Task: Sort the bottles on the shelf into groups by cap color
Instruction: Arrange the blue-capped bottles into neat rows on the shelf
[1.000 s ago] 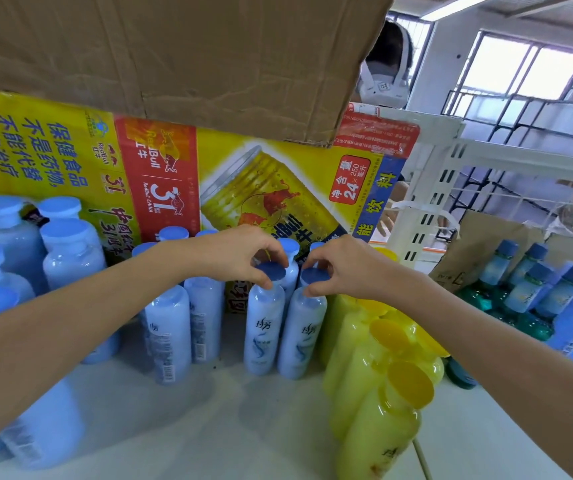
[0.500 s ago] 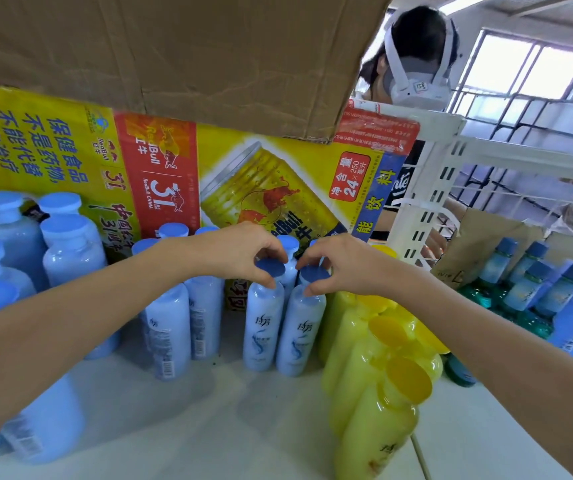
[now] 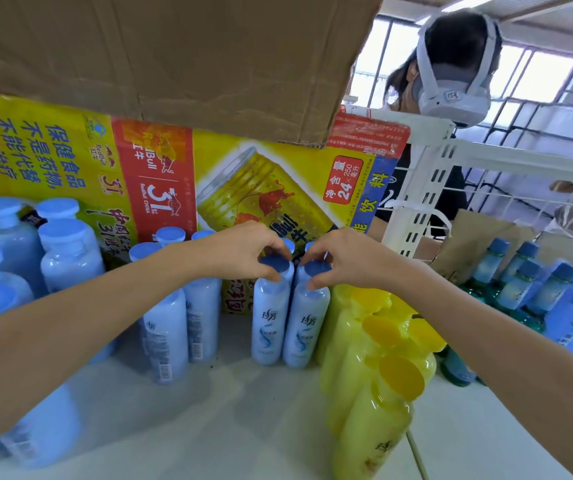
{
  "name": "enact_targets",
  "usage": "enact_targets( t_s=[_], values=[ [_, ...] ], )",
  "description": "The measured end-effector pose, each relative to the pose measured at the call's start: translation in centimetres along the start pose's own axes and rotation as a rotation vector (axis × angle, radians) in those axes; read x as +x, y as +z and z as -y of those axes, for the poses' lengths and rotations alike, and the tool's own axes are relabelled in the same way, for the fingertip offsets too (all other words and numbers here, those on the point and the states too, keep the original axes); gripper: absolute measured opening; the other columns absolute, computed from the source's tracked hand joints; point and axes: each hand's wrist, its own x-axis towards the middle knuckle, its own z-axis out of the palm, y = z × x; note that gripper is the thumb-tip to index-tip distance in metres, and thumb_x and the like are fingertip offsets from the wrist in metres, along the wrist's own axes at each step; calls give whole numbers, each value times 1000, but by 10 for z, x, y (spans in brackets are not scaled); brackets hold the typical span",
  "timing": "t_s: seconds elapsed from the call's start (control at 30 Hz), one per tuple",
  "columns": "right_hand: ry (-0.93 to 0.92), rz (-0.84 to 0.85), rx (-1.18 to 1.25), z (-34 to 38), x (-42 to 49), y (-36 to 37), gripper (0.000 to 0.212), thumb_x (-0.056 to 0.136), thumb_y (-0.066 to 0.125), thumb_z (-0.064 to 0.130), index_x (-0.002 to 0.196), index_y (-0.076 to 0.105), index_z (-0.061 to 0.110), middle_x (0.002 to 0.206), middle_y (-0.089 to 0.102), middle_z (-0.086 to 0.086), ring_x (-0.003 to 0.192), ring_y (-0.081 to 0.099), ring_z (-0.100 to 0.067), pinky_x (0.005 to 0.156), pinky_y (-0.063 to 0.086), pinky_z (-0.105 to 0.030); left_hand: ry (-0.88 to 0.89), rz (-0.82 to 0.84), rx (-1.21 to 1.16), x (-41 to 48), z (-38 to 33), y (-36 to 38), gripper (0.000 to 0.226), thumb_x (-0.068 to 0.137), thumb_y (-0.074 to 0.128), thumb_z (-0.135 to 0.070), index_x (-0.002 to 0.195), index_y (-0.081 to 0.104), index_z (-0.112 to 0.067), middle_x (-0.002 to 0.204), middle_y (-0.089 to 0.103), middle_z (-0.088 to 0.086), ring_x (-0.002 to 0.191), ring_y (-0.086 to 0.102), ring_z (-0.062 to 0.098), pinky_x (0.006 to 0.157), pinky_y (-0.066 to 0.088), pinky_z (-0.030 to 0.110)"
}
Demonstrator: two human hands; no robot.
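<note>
Blue-capped pair: two pale blue bottles, the left bottle [image 3: 269, 323] and the right bottle [image 3: 304, 327], stand upright and touching at the middle of the white shelf [image 3: 243, 427].
Your left hand [image 3: 243, 251]: thumb and fingers curl round the dark blue cap [image 3: 274, 263] of the left bottle and pinch it.
Your right hand [image 3: 347, 258]: it pinches the second dark cap [image 3: 317, 268], on the right bottle, the same way; your two hands are nearly fingertip to fingertip.
Yellow group: the yellow-capped bottles [image 3: 375, 386] cluster just beside the right bottle, on your right.
Lighter blue caps: slim bottles [image 3: 167, 334] stand near your left forearm, and larger bottles [image 3: 67, 254] stand further left.
Backdrop: a printed yellow-and-red carton [image 3: 139, 174] stands behind the rows, with a brown cardboard box [image 3: 174, 57] overhead.
Far right: the teal-based bottles [image 3: 520, 282] stand apart, and a person in a headset [image 3: 451, 64] is behind the rack.
</note>
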Motion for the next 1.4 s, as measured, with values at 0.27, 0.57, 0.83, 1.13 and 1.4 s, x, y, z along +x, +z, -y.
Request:
enact_targets(
  t_s=[0.27,0.57,0.83,1.13,1.4],
  values=[
    [48,16,-18,-6,1,-7,42,78,70,37,113,65,15,110,64,-4,96,56,-17,78,41,-28,10,1,-13,10,-3,3,39,78,71,-25,115,62,-17,111,63,0,88,56,11,82,49,32],
    [43,8,-12,-10,5,5,39,77,71,35,110,66,15,99,65,-3,80,48,-11,62,36,-24,1,-47,-74,13,3,13,37,78,71,-22,114,63,-18,113,63,-1,93,57,11,81,50,27],
    [84,-24,46,-10,5,7,42,74,75,34,110,63,16,88,53,4,83,51,-11,72,41,-27,-10,-92,-180,9,7,22,32,81,67,-15,113,61,-18,100,56,-7,89,53,8,66,41,5],
    [93,-26,29,-13,3,14,46,74,74,35,113,61,15,111,63,-4,100,56,-18,83,44,-33,-11,-94,-228,5,8,37,51,73,73,-8,119,52,-15,100,54,-11,85,52,3,66,37,2],
    [88,-34,-6,-13,2,18,49,75,73,33,119,59,16,115,61,-5,104,53,-19,80,39,-29,-46,-210,-289,6,5,45,42,78,69,-5,117,56,-11,102,54,-4,93,51,11,67,38,0]
  ],
)
